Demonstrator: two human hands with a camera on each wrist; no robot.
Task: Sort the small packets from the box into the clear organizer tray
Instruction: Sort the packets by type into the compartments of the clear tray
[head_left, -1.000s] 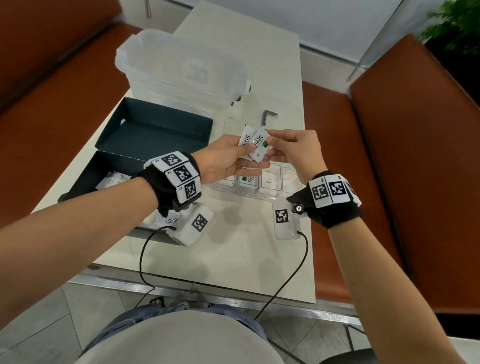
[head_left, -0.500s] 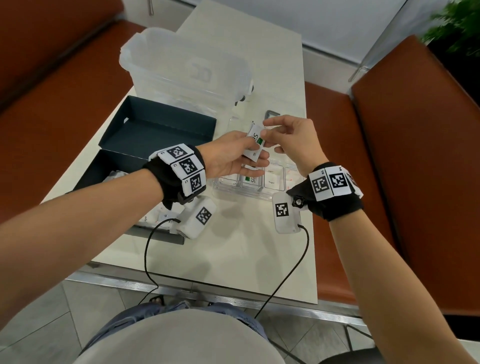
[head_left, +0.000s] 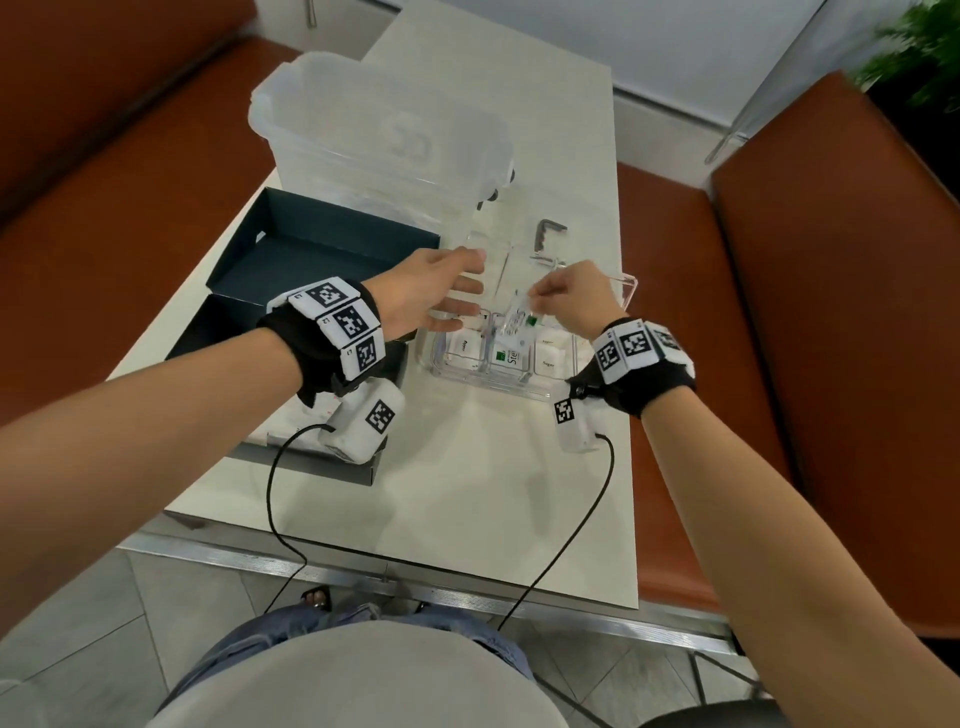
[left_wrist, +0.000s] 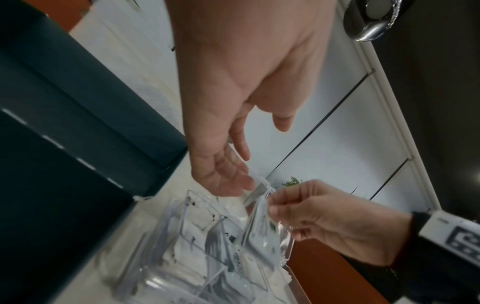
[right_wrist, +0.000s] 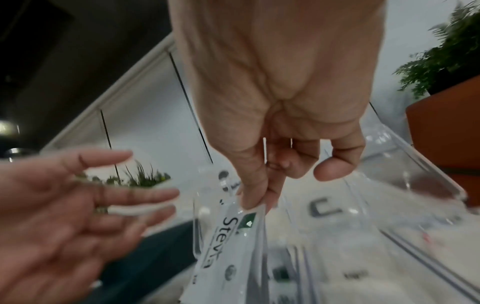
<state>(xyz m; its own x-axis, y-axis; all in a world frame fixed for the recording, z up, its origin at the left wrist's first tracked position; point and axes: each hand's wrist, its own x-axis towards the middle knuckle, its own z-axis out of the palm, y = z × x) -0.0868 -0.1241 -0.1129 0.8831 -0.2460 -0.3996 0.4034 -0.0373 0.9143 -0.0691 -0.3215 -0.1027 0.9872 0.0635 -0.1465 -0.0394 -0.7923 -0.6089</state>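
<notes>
right hand (head_left: 569, 299) pinching stevia packet (right_wrist: 231, 242) by its top edge, lowered into middle slot of clear organizer tray (head_left: 626, 291) | left hand (head_left: 431, 296) spread, holding nothing, just left of tray | dark box (head_left: 311, 249) further left

Obscured and unclear items, all views

Dark box (head_left: 291, 332): near compartment largely hidden under the left hand's (head_left: 426, 296) wrist and forearm; contents unreadable. Stevia packet (right_wrist: 233, 236): lower end cut off by the frame edge in the right wrist view, print blurred. Organizer tray (head_left: 631, 291): far compartments behind the right hand (head_left: 576, 299) hidden; packet lettering beneath too small to read. Left wrist view: tray (left_wrist: 166, 242) smeared by blur, compartments indistinct.
</notes>
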